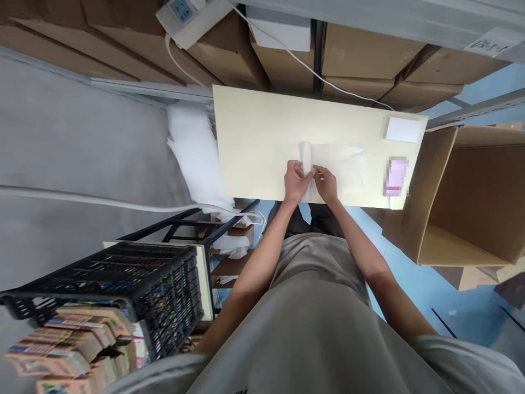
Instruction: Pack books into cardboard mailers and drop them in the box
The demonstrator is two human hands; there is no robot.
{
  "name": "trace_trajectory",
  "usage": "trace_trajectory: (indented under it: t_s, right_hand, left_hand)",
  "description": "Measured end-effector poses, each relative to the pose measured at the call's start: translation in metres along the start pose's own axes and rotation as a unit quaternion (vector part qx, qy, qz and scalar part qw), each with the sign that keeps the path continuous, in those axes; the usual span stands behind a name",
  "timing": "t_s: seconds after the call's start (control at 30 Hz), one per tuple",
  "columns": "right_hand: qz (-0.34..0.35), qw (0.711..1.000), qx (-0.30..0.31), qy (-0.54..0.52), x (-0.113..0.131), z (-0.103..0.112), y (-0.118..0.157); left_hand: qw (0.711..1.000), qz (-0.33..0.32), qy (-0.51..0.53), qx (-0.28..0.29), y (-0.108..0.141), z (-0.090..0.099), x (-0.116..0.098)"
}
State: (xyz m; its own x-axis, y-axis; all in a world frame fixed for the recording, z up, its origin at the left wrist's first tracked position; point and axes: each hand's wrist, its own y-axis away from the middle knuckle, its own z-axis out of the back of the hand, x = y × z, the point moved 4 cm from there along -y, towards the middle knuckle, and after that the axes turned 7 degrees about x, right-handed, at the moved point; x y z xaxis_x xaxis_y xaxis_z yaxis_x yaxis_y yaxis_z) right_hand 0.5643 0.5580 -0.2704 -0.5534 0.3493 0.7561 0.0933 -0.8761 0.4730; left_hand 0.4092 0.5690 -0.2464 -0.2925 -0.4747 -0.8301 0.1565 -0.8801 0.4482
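A thin white wrapping sheet (344,168) lies flat on the pale yellow board (254,142) in front of me. Its left end is folded or rolled into a narrow white bundle (305,152); whether anything is inside is hidden. My left hand (296,182) grips the bundle from the left, fingers curled and thumb against its near part. From the right, my right hand (327,184) pinches the same bundle with bent fingers. The two thumbs nearly meet over it.
On the board's right side lie a white box (403,129) and a pixelated pink phone-like object (396,176). An open cardboard box (471,191) stands at the right. White sheets (194,153) hang at the left, above a black crate (164,290). A white cable (295,57) runs behind.
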Motion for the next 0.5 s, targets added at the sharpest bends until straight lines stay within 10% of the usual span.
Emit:
trace_trajectory:
  t_s: [0.2, 0.5]
  right_hand:
    - [-0.004, 0.999, -0.040, -0.016, -0.020, 0.041, 0.009]
    - [-0.026, 0.997, -0.052, 0.057, -0.040, 0.037, 0.010]
  left_hand:
    - [0.998, -0.023, -0.008, 0.064, 0.001, -0.059, -0.012]
    - [0.995, 0.095, 0.035, -0.003, -0.017, -0.042, 0.042]
